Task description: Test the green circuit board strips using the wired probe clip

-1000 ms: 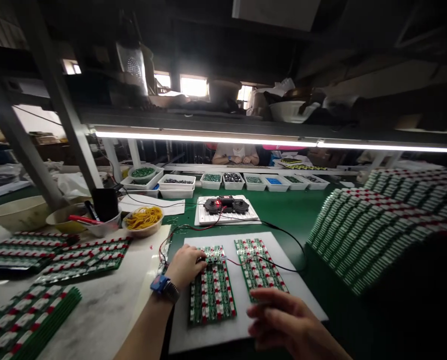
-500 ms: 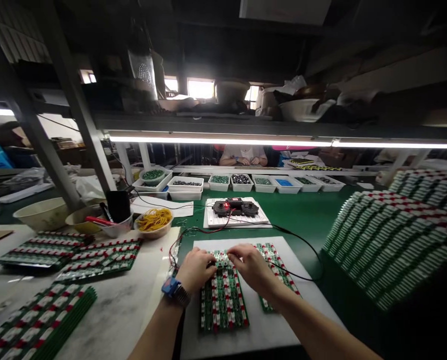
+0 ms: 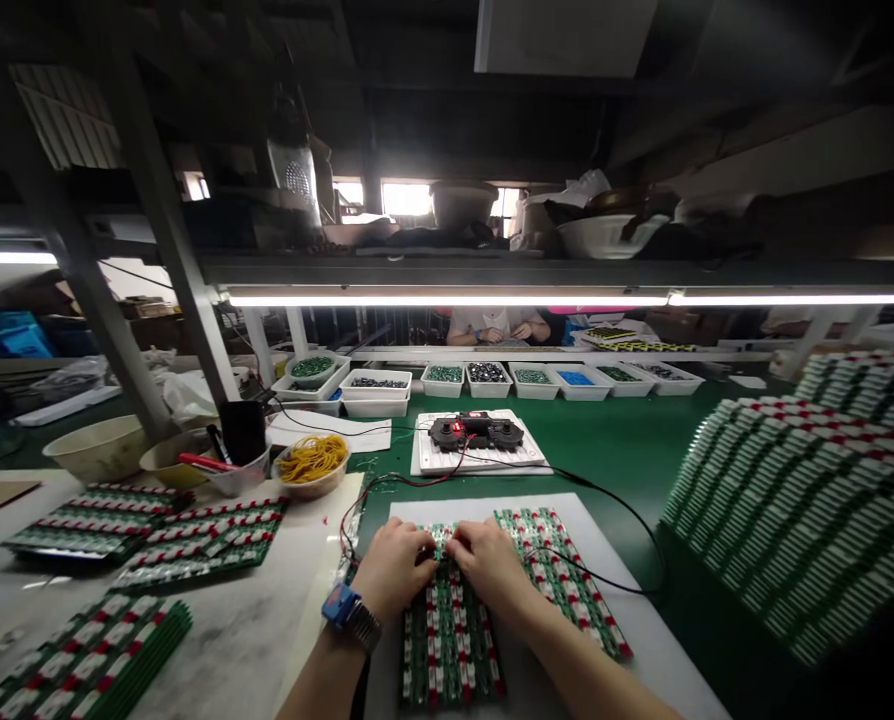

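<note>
1. Here, left hand (image 3: pixel 393 570) and right hand (image 3: pixel 488 565) curl nearly closed at far end of circuit panel (image 3: pixel 451 650), perhaps steadying it.
2. What they grip, I cannot tell.
3. The panel lies on white mat (image 3: pixel 657 670).

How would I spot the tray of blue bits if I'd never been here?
Find the long bright light above the green table. Below it in the picture, along the table's far side, runs a row of white trays. Yours is the tray of bright blue bits; the trays on either side hold green ones.
</note>
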The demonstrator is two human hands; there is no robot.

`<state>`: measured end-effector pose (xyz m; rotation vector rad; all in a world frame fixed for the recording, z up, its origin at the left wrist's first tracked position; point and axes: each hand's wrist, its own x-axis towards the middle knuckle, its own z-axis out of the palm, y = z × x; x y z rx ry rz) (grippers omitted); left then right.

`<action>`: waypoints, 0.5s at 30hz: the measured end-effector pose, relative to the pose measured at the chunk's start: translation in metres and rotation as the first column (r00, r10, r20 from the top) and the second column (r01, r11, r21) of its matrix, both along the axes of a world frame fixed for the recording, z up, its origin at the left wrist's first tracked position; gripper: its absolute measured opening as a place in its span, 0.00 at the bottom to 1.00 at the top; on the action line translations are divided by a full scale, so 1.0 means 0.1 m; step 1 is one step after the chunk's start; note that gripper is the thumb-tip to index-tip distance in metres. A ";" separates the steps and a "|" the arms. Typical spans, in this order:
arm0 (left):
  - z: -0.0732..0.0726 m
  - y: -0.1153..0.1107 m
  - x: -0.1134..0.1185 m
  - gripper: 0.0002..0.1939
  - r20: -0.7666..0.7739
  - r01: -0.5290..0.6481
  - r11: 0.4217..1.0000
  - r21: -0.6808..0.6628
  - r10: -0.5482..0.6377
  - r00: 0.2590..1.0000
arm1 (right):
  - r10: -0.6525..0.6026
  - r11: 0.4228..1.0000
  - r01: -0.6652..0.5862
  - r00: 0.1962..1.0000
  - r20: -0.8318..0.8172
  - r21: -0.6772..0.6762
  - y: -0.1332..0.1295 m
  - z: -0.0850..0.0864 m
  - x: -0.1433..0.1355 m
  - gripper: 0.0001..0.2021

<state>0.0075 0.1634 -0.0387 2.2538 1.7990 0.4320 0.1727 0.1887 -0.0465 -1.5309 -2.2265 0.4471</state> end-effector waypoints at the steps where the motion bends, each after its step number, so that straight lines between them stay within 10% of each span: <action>1: 0.00 0.00 0.01 0.10 0.001 -0.009 1.000 0.000 0.009 1.000 | -0.005 1.000 0.005 1.000 -0.016 -0.016 0.01 0.00 -0.01 0.10; 15: 0.14 -0.07 0.05 0.07 0.011 0.000 0.996 0.090 -0.001 1.000 | 0.054 0.997 -0.067 0.960 -0.275 -0.037 0.00 -0.06 0.08 0.10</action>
